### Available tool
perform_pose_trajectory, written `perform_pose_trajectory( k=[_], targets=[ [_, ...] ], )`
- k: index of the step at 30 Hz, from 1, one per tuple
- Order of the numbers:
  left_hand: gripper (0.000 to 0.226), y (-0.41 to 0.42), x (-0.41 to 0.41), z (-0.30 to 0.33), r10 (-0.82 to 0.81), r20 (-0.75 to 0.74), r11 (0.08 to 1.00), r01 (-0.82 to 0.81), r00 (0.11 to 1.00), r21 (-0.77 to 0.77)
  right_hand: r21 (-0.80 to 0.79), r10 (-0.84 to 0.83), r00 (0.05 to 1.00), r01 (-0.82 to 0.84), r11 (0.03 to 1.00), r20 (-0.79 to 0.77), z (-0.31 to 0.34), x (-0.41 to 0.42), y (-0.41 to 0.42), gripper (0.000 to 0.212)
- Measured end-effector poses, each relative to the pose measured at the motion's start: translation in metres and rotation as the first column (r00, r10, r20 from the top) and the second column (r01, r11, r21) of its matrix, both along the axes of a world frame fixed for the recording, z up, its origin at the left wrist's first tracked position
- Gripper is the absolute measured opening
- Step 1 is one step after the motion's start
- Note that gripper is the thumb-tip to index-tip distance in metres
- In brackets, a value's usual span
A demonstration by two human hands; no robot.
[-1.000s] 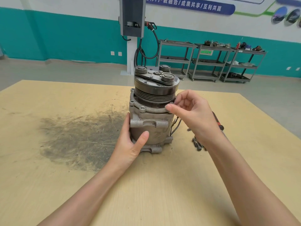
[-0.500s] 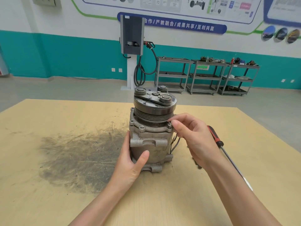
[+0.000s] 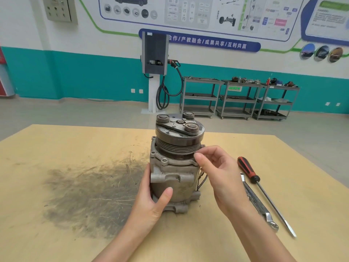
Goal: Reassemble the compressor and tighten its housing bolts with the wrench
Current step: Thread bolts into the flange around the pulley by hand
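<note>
While left hand (image 3: pixel 151 203) grips compressor (image 3: pixel 174 167) — table (image 3: pixel 56 148) edges distant

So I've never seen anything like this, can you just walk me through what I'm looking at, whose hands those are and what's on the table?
The picture comes from a camera worn on a person's head, looking down at their own two bare hands; there is no robot. On the wooden table stands a metal compressor, upright, with a grooved pulley on top. The left hand holds its lower body, thumb across the front. The right hand has its curled fingers at the compressor's upper rim, on the right side; whether it pinches a small bolt there I cannot tell. To the right lie a wrench and a screwdriver with a red and black handle, neither one held. A dark smudge stains the table on the left.
</note>
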State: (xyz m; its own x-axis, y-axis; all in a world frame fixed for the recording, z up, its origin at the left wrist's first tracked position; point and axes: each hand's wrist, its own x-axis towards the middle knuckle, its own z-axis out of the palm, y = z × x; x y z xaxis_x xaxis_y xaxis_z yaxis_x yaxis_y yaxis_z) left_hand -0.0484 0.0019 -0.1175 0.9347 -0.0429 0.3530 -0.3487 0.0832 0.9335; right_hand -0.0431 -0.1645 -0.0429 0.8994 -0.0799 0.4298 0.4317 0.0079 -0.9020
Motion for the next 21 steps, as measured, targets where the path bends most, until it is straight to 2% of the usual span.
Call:
perform_pose_trajectory(
  k=[4,7,11,16,18,21],
  targets=[
    [0.119,0.0,-0.001,0.0,0.003,0.002,1.0,-0.003,1.0,-0.007,0.01,-0.086,0.996,0.086,0.996,0.03,-0.001,0.001,0.007,0.015],
    [0.117,-0.001,-0.001,0.0,0.007,0.002,1.0,-0.007,1.0,0.003,-0.001,-0.034,0.999,0.034,0.999,0.041,-0.001,-0.003,0.005,0.005],
    [0.115,0.0,0.0,-0.002,0.017,-0.005,1.0,-0.017,1.0,0.019,-0.033,0.0,0.999,0.001,0.999,0.038,-0.003,-0.006,0.001,0.01],
    [0.125,0.0,-0.001,-0.001,0.045,-0.057,0.999,-0.044,0.997,0.019,-0.038,-0.059,0.997,0.061,0.997,0.05,-0.003,-0.002,0.003,0.011],
    [0.123,-0.001,-0.001,-0.002,0.042,-0.084,0.999,-0.041,0.996,0.016,-0.044,-0.057,0.997,0.06,0.997,0.059,-0.002,-0.004,0.002,0.009],
    [0.115,0.002,0.0,-0.008,0.031,-0.116,0.999,-0.03,0.993,0.013,-0.107,-0.008,0.998,0.014,0.994,0.057,-0.003,-0.007,-0.003,0.02]
  ],
)
